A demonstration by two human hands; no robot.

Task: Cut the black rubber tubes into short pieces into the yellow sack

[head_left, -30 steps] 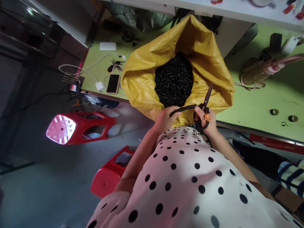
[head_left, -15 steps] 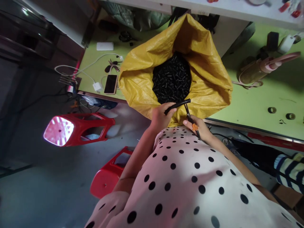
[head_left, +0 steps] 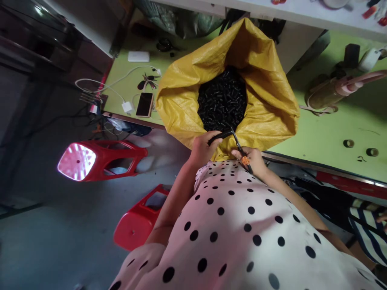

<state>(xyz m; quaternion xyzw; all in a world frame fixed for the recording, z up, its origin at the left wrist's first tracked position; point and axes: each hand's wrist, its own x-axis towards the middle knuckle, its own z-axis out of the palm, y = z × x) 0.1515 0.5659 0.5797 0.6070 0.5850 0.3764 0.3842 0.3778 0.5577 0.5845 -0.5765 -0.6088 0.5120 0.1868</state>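
My left hand [head_left: 202, 148] grips a short black ribbed tube [head_left: 221, 135] just over the near rim of a big yellow woven sack [head_left: 181, 100]. My right hand [head_left: 253, 159] holds scissors [head_left: 238, 147] with an orange mark on the handle, their blades closed at the tube's right end. The sack stands open on a green table [head_left: 332, 133] and is filled with several short black tube pieces [head_left: 222, 100]. My polka-dot top fills the lower part of the view.
A phone [head_left: 144, 104], keys [head_left: 146, 82], white charger and cable [head_left: 127, 107] lie left of the sack. A pink-handled bottle [head_left: 335, 89] and small rings [head_left: 348, 143] lie to the right. Two red plastic stools [head_left: 102, 159] stand on the floor. A person's striped sleeve [head_left: 367, 225] shows at right.
The scissors swung down from upright to the tube's end and closed there. The tube sticking out of my left hand is shorter than a second ago.
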